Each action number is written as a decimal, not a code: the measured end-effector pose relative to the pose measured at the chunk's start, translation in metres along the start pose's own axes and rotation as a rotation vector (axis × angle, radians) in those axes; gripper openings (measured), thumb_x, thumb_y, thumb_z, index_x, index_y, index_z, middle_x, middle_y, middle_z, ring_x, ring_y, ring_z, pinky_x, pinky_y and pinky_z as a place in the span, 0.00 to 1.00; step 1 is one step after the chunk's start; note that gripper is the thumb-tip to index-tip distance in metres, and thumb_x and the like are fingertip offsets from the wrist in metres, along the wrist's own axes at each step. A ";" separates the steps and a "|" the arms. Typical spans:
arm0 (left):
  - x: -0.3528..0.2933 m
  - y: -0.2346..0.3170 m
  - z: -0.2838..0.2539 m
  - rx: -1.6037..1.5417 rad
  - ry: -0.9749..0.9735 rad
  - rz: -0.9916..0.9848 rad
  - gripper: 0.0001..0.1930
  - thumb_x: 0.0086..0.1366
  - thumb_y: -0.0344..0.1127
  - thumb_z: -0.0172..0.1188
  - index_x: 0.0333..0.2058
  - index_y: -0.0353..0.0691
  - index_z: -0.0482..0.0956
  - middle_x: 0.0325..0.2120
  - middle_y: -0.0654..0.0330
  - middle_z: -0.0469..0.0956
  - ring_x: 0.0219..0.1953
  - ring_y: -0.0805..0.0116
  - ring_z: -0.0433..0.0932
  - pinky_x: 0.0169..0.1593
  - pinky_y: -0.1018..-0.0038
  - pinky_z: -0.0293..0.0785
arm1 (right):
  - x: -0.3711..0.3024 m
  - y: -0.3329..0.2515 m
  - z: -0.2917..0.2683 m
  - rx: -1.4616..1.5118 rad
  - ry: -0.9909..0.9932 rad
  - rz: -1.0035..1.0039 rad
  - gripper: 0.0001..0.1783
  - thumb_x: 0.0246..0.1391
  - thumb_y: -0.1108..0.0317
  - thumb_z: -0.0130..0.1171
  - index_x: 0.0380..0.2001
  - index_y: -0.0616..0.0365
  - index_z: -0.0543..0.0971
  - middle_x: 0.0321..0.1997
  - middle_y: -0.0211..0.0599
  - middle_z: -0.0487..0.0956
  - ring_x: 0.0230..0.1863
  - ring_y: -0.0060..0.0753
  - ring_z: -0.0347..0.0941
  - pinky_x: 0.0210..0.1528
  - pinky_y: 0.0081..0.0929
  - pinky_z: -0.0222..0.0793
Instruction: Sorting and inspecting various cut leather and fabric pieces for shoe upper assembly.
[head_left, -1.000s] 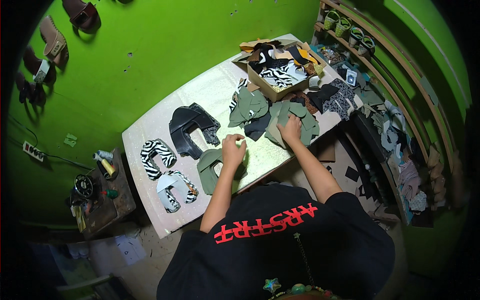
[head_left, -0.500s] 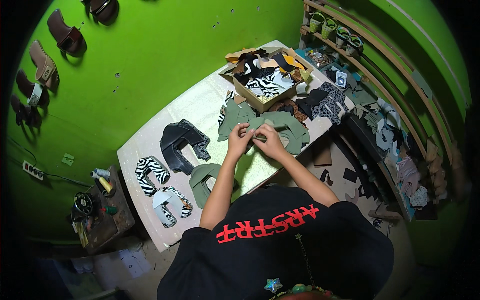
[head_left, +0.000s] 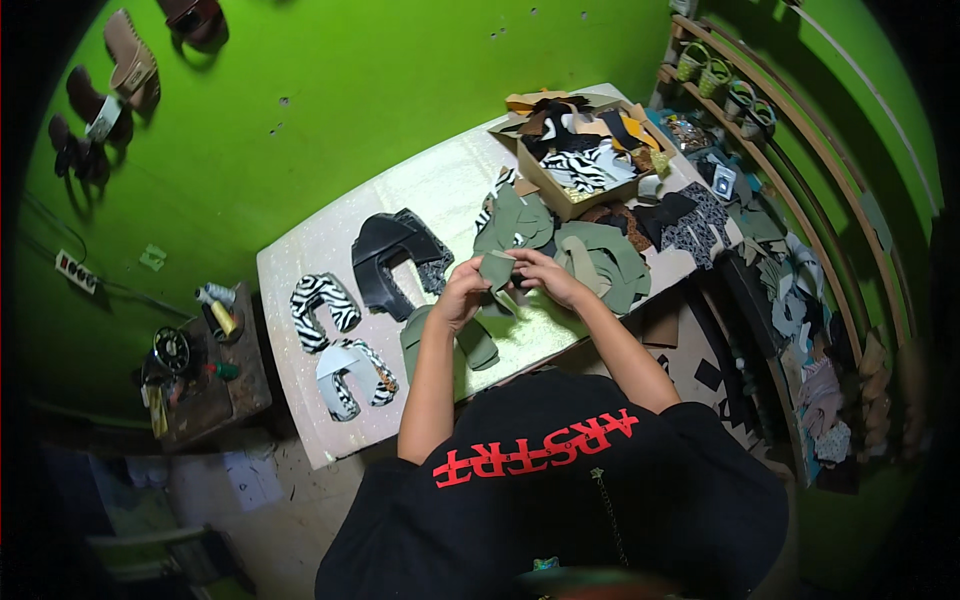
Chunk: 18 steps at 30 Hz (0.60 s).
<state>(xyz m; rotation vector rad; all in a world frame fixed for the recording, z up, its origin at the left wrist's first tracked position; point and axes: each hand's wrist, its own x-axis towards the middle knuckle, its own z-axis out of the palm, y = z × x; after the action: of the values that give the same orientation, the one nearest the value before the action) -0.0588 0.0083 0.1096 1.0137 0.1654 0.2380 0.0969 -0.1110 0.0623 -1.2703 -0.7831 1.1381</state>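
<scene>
My left hand (head_left: 461,293) pinches a small olive-green piece of cut shoe material (head_left: 497,270), held up above the table's middle. On its other side my right hand (head_left: 553,279) has its curled fingertips at the same piece's edge. Beyond my hands lies a heap of olive-green cut pieces (head_left: 512,216), and more of them (head_left: 615,262) spread to the right. A green curved stack (head_left: 478,345) rests just below my left hand. To its left are a black U-shaped stack (head_left: 385,265), a zebra-print one (head_left: 325,305) and a white-and-zebra one (head_left: 350,375).
A cardboard box (head_left: 570,205) full of mixed scraps stands at the table's far end. Wooden racks (head_left: 800,135) holding small shoes and scraps run along the right. A low wooden stand (head_left: 240,395) with thread spools is at the left. Shoes (head_left: 128,60) hang on the green wall.
The view has swung, shifting the table rightward in the picture. My hands have moved a little apart, and the small green piece now shows upright between them.
</scene>
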 end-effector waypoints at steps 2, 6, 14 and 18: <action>-0.015 0.009 -0.003 -0.154 -0.003 0.007 0.22 0.40 0.31 0.46 0.38 0.27 0.69 0.31 0.52 0.73 0.34 0.65 0.71 0.45 0.74 0.64 | 0.009 0.011 0.013 0.184 -0.189 0.159 0.23 0.49 0.69 0.43 0.52 0.53 0.65 0.49 0.31 0.70 0.50 0.25 0.64 0.49 0.22 0.57; -0.048 0.012 -0.028 -0.391 -0.120 0.113 0.12 0.37 0.33 0.46 0.24 0.35 0.63 0.23 0.53 0.63 0.28 0.58 0.66 0.50 0.58 0.62 | 0.019 0.017 0.057 0.389 -0.502 0.094 0.23 0.49 0.72 0.40 0.51 0.66 0.62 0.47 0.38 0.70 0.49 0.26 0.65 0.55 0.26 0.56; -0.122 0.020 -0.057 -0.148 0.387 0.099 0.12 0.51 0.28 0.45 0.36 0.32 0.67 0.31 0.56 0.71 0.29 0.69 0.71 0.40 0.72 0.70 | 0.027 0.018 0.106 -0.002 -0.263 0.229 0.11 0.52 0.70 0.51 0.38 0.64 0.72 0.30 0.32 0.76 0.26 0.20 0.72 0.31 0.18 0.68; -0.148 0.001 -0.077 0.154 0.736 -0.123 0.08 0.56 0.29 0.51 0.35 0.36 0.70 0.29 0.60 0.74 0.29 0.76 0.72 0.33 0.81 0.68 | 0.033 0.042 0.103 -0.306 -0.085 0.124 0.10 0.48 0.67 0.54 0.29 0.64 0.75 0.23 0.30 0.75 0.24 0.17 0.69 0.27 0.19 0.65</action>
<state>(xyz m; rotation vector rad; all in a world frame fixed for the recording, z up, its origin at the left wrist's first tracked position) -0.2203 0.0318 0.0748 1.0255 0.9224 0.4846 0.0020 -0.0500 0.0347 -1.5496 -0.9809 1.2094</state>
